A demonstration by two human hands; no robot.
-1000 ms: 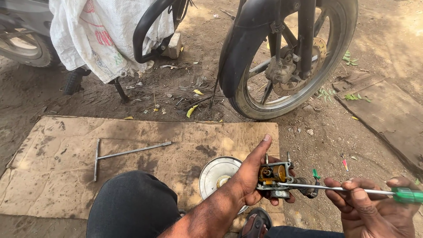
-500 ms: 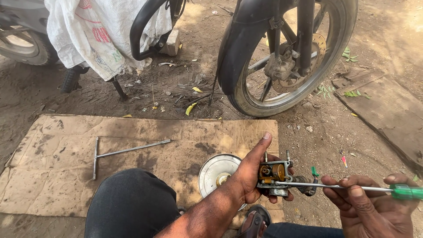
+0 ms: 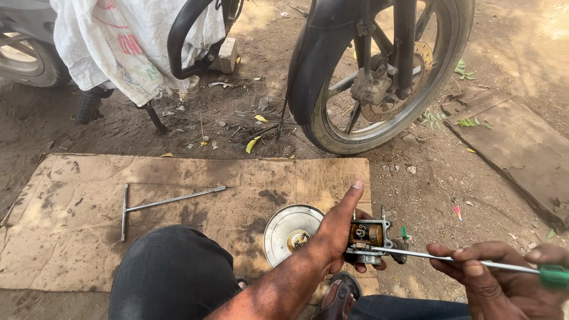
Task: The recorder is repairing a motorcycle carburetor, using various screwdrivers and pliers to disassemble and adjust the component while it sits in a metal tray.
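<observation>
Dirt ground, cardboard (image 3: pixel 178 178), T-wrench (image 3: pixel 154 204), motorcycle wheel (image 3: pixel 385 77)

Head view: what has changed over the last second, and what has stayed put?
Little. The right hand slid slightly along the green-handled screwdriver, whose tip stays at the small metal part. The left hand keeps gripping that part. Nothing was picked up or released. The T-handle wrench, round metal cover and cardboard lie unmoved.

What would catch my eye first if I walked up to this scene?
Low in the middle, the left hand grips a small metal engine part while the right hand pokes a green-handled screwdriver into it. Behind stands a motorcycle front wheel; a T-handle wrench lies on stained cardboard.
</observation>
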